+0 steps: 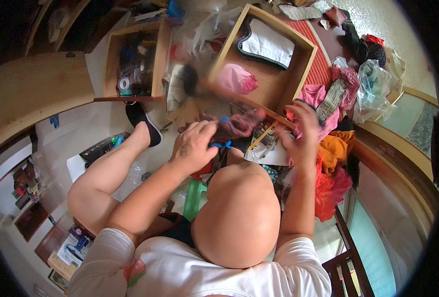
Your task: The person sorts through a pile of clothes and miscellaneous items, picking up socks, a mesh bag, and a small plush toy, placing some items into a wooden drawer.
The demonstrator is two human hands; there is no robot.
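Observation:
My left hand (pixel 194 147) is closed on a bunched dark red and black patterned cloth (pixel 242 123). A bright blue tie (pixel 223 145) shows beside its thumb. The cloth is blurred and lies against the near side of a wooden drawer (pixel 306 64). Over that drawer's near right corner is my right hand (pixel 301 133), fingers apart and smeared by motion, with nothing visible in them. Inside the drawer are a pink bundled cloth (pixel 237 79) and a white piece with dark edging (pixel 268 43).
A smaller drawer (pixel 161 59) of small items stands at the back left. Pink clothes (pixel 311 94), an orange cloth (pixel 334 151), red fabric (pixel 324 190) and a clear plastic bag (pixel 373 89) are heaped to the right. A green plastic stool (pixel 194 198) shows beside my raised knee.

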